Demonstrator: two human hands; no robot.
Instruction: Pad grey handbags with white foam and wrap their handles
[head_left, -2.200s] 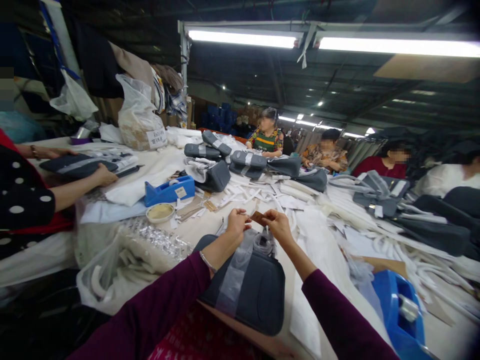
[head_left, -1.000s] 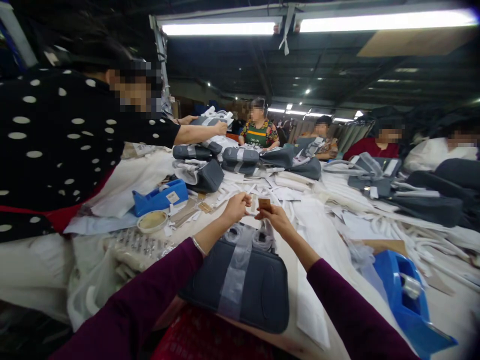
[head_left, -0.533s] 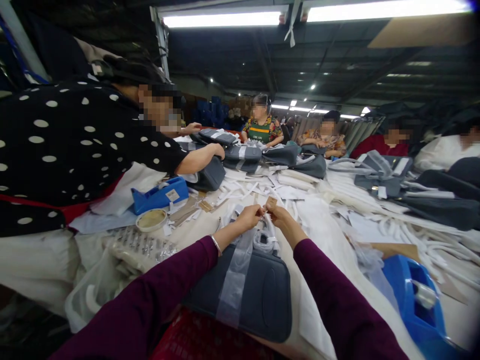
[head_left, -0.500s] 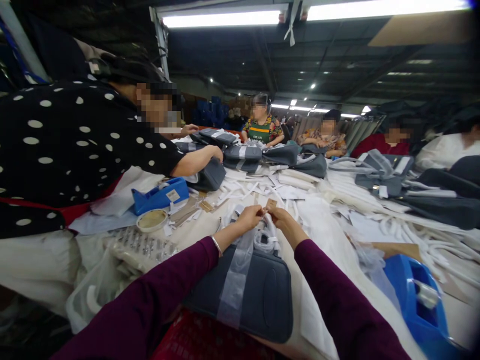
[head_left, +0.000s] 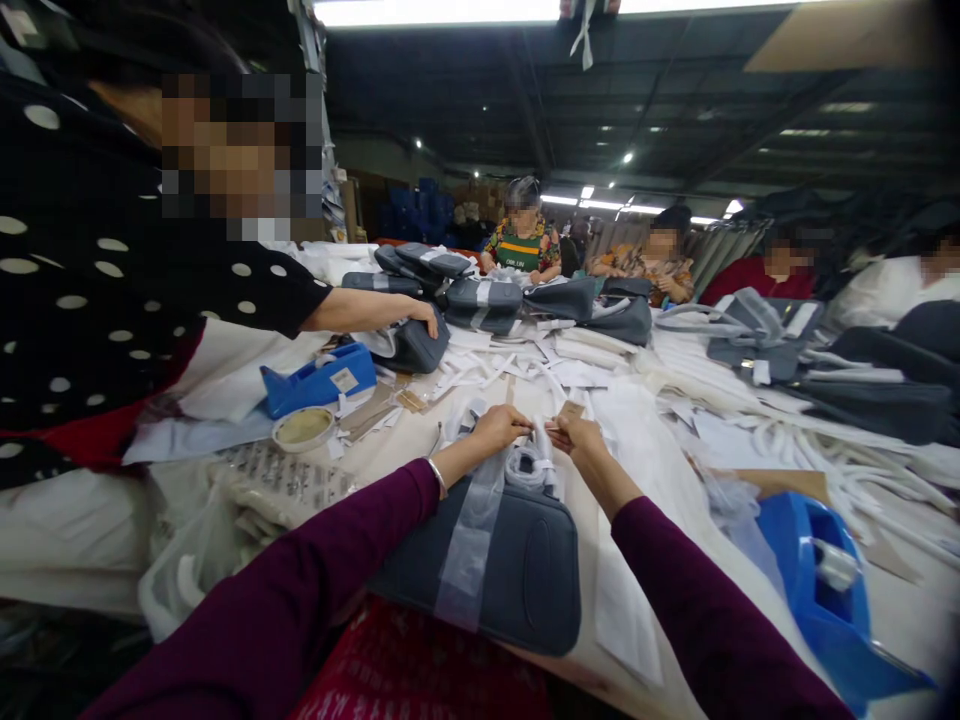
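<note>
Grey bag (head_left: 510, 560) at 6 o'clock, clear strip (head_left: 463, 580) across it. At its 12 o'clock end: right hand (head_left: 583, 437) clamped on brown tag (head_left: 572, 410), left hand (head_left: 499, 428) just apart from it, can't tell if gripping anything. Blue tape dispenser (head_left: 829, 630) at bag's 3 o'clock

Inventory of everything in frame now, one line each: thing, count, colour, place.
Near bag: 1, dark blue-grey, below the hands
Wrap band: 1, translucent, across near bag
Tag: 1, brown, at right hand
Tape dispensers: 2, blue, left and right
Round item: 1, cream, beside left dispenser
Other bags: several, dark grey, mid-table and right
Strips and sheets: many, white, over table
Co-workers: 5, mixed clothing, left and far side
Left hand: 1, bare, fingers pinched; contents unclear
Right hand: 1, bare, holding tag
Sleeves: 2, purple, on forearms
</note>
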